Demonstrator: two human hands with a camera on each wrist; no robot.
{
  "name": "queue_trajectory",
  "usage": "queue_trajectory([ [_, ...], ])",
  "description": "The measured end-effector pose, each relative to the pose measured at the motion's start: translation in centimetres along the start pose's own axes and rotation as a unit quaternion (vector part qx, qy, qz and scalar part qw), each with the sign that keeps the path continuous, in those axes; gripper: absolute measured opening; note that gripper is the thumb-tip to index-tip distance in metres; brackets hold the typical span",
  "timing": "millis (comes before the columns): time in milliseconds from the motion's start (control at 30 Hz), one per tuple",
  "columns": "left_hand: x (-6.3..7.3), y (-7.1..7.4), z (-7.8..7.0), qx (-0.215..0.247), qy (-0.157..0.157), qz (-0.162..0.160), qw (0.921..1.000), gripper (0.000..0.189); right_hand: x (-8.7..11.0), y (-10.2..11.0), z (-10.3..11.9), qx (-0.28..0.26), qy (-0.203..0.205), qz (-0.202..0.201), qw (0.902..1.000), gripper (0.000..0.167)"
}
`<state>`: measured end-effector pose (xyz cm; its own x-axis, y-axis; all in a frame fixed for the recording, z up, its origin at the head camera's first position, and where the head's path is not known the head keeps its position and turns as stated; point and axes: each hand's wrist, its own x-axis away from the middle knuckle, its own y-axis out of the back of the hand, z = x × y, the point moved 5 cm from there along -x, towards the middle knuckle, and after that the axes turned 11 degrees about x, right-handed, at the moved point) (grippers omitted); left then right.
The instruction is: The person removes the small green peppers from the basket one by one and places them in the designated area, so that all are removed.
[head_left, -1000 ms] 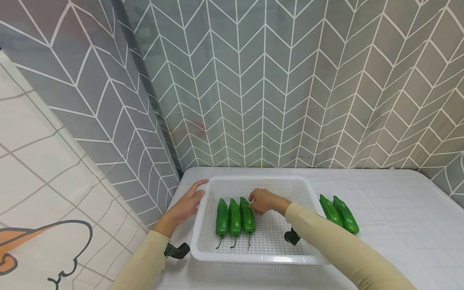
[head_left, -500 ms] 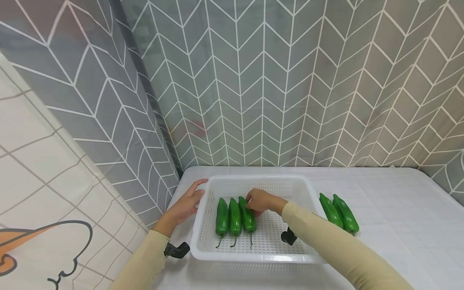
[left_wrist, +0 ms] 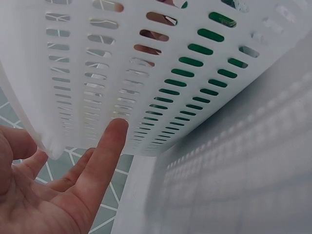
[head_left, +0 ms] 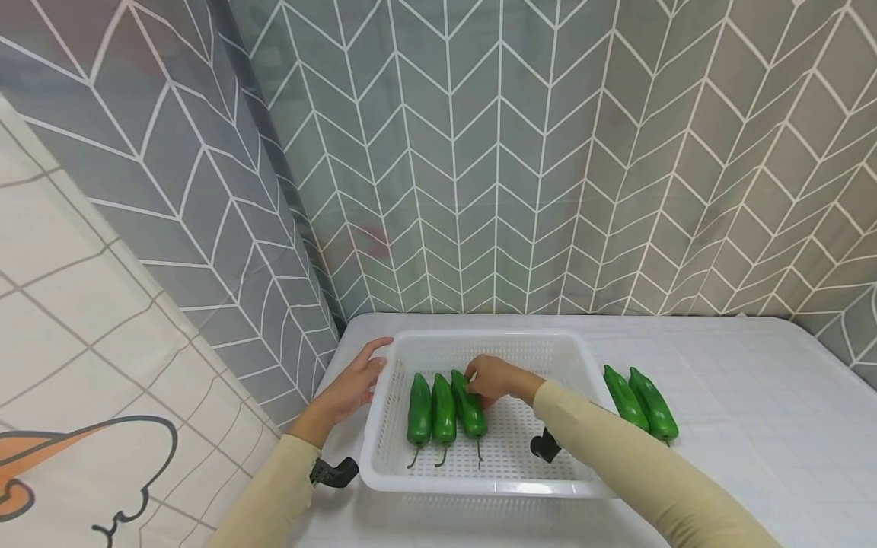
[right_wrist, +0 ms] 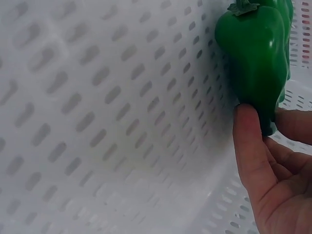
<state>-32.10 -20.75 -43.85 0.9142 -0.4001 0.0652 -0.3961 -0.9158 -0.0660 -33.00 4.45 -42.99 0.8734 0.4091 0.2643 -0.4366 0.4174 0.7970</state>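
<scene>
Three long green peppers lie side by side in a white perforated basket (head_left: 479,488), stems toward the near side. My right hand (head_left: 495,378) pinches the tip end of the rightmost green pepper (head_left: 469,407) between thumb and fingers; the right wrist view shows that pepper (right_wrist: 256,53) resting along the basket floor. At the basket's left side is my left hand (head_left: 351,390), its fingers extended. In the left wrist view one finger of the left hand (left_wrist: 73,195) touches the holed outer wall (left_wrist: 92,112), and the thumb is up by the rim.
Two more green peppers (head_left: 640,402) lie on the white table (head_left: 760,396) to the right of the basket, partly behind the right sleeve (head_left: 617,441). A grey chevron-patterned curtain (head_left: 466,167) hangs behind the table, and a white tiled-print cloth (head_left: 82,304) hangs at the left.
The rightmost pepper in the basket has turned slightly, its stem end swinging right and its tip a little left. My right hand has shifted slightly left; the left hand has stayed in place.
</scene>
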Motion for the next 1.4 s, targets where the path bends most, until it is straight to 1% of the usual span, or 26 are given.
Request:
queue_trajectory([
  [200,0.0,-0.1,-0.2,-0.001,0.003,-0.008,1.0,0.047,0.4,0.5,0.2,-0.008,-0.006,-0.001,0.9999,0.028],
  [567,0.2,-0.1,-0.2,0.0,0.002,0.0,1.0,0.048,0.6,1.3,-0.1,-0.043,-0.013,-0.001,0.999,0.03],
  [800,0.1,-0.1,-0.1,0.0,0.001,0.0,1.0,0.048,1.1,2.0,-0.2,-0.042,0.003,-0.007,0.9991,0.03],
  [1033,-0.2,0.1,0.0,-0.004,0.006,-0.012,0.9999,0.046,1.9,2.8,-0.4,-0.053,0.011,-0.002,0.9985,0.033],
  [1400,0.0,0.0,-0.1,-0.007,0.005,-0.011,0.9999,0.046,3.1,4.3,-0.6,-0.062,0.028,-0.017,0.9976,0.033],
])
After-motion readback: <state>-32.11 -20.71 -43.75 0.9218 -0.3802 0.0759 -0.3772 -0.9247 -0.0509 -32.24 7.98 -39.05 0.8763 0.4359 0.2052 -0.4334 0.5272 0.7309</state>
